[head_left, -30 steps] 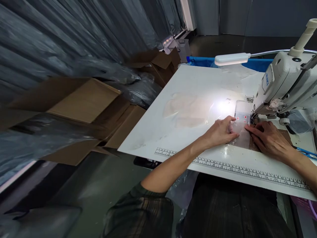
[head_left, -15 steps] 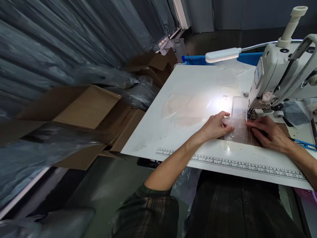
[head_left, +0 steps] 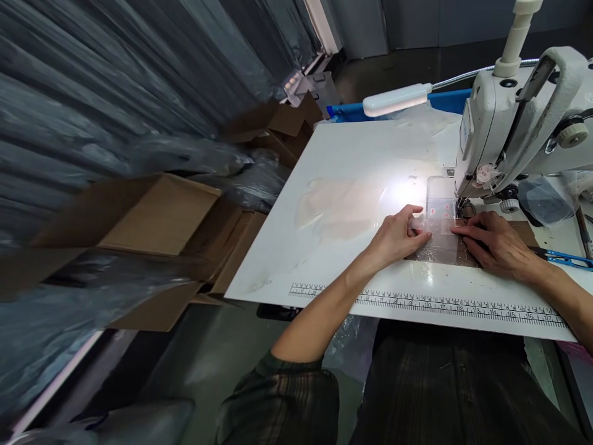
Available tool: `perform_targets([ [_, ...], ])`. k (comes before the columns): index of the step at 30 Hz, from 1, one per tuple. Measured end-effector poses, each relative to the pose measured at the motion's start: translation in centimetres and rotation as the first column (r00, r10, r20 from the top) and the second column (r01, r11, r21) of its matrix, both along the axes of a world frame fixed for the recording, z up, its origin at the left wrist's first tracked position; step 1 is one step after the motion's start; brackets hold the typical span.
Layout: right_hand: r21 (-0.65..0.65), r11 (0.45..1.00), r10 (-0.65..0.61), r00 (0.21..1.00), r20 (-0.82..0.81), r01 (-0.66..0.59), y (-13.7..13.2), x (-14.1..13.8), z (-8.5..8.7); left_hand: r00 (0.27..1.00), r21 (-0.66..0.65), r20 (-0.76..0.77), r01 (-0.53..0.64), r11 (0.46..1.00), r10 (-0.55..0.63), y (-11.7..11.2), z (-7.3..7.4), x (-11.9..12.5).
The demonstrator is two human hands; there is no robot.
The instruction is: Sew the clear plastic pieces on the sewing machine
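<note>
Workpiece: a clear plastic sheet (head_left: 438,242) bearing small red marks. It lies flat right of centre in the frame, on the white table (head_left: 273,247) and partly over a brown plate (head_left: 467,254). Its long axis runs from the lower to the upper part of the frame, close to vertical. The far, round-cornered end points toward the top of the frame; the near end points toward the lower edge. The red marks sit near the middle of its length.

Left hand (head_left: 397,235): positioned at the left edge of the sheet. Thumb and index finger are moderately parted; the thumb tip rests on the sheet, and the remaining fingers are curled. Whether film is pinched between the fingers cannot be told.

Right hand (head_left: 498,244): positioned right of the sheet, palm down over the brown plate. The index finger is extended, its tip touching the right edge of the sheet. The other fingers are bent beneath and partly hidden; whether they grip anything cannot be told.

Machine: the white sewing machine (head_left: 486,136) occupies the upper right of the frame. Its presser foot (head_left: 459,207) stands at the right edge of the sheet, just above the right index fingertip in the frame. A white lamp (head_left: 396,100) is at upper right of centre. Blue-handled scissors (head_left: 567,258) lie at the right edge of the frame, near the right wrist.
</note>
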State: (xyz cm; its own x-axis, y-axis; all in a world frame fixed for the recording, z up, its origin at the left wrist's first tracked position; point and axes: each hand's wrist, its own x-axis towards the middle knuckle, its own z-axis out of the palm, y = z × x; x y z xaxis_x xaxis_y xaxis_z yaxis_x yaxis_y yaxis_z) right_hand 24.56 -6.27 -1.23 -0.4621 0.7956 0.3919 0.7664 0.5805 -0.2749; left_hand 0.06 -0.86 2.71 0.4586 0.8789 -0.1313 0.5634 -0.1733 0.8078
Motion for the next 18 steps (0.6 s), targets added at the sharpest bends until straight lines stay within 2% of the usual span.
perform_targets([
  [5,-0.011,0.999,-0.045,0.999,0.0,0.045,-0.1,-0.3,-0.2,1.0,-0.046,-0.015,-0.023,0.999,0.023,0.1,0.2,0.2],
  [12,-0.033,0.992,-0.116,0.989,0.089,0.119,-0.3,-0.9,-0.3,0.999,-0.165,0.037,-0.01,0.986,0.016,0.1,0.6,0.0],
  [18,-0.159,0.986,-0.061,0.995,-0.084,0.047,-0.7,0.0,1.0,0.997,-0.235,0.047,-0.047,0.971,0.059,0.1,0.7,0.1],
])
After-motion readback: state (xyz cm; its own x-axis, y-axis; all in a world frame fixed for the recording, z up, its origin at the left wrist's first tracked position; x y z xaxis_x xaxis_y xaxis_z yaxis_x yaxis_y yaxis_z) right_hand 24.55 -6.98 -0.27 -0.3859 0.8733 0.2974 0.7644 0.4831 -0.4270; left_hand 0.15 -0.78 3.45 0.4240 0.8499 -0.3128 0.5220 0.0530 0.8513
